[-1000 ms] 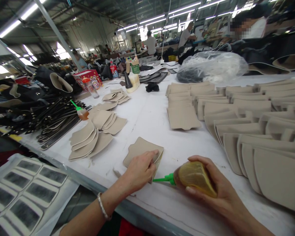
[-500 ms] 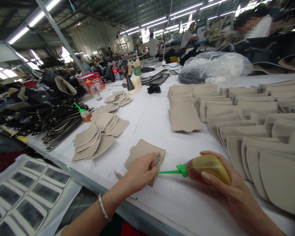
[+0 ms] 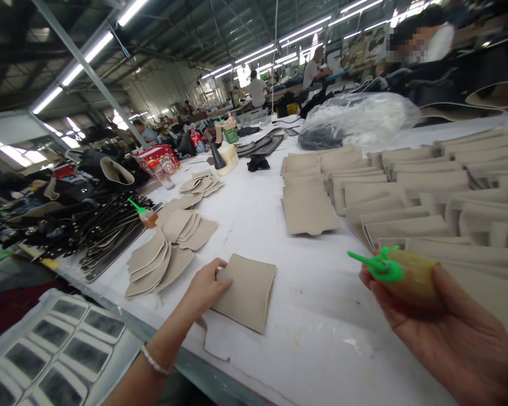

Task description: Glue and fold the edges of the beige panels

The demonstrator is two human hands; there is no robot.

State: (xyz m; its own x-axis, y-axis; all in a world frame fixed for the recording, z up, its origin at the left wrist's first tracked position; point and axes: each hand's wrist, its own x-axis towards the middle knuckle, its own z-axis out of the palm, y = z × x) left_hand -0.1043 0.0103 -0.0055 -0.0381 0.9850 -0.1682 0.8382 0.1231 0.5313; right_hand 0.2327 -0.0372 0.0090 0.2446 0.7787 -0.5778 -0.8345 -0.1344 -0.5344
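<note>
On the white tabletop in front of me lies a beige leather-like panel (image 3: 249, 290), flat and nearly square. My left hand (image 3: 205, 288) is at its left edge, thumb and curled fingers closed on the border. Off to the right, my right hand (image 3: 432, 327) grips a squeeze glue bottle (image 3: 415, 279) with amber contents and a green nozzle. The bottle is raised above the table, its nozzle pointing left and apart from the panel. Fanned beige pieces (image 3: 150, 265) are close to my left hand on the far side.
Rows of stacked beige panels (image 3: 432, 180) fill the right side. A second glue bottle (image 3: 147, 217) rests by black straps (image 3: 105, 242) at left. Farther back are a plastic bag (image 3: 364, 118), a red box (image 3: 158, 160) and people. A sheet with dark rectangles (image 3: 59, 349) is at lower left.
My right hand has drawn the glue bottle right and up, away from the panel. My left hand has shifted from the panel's right side to its left edge, and the panel has turned.
</note>
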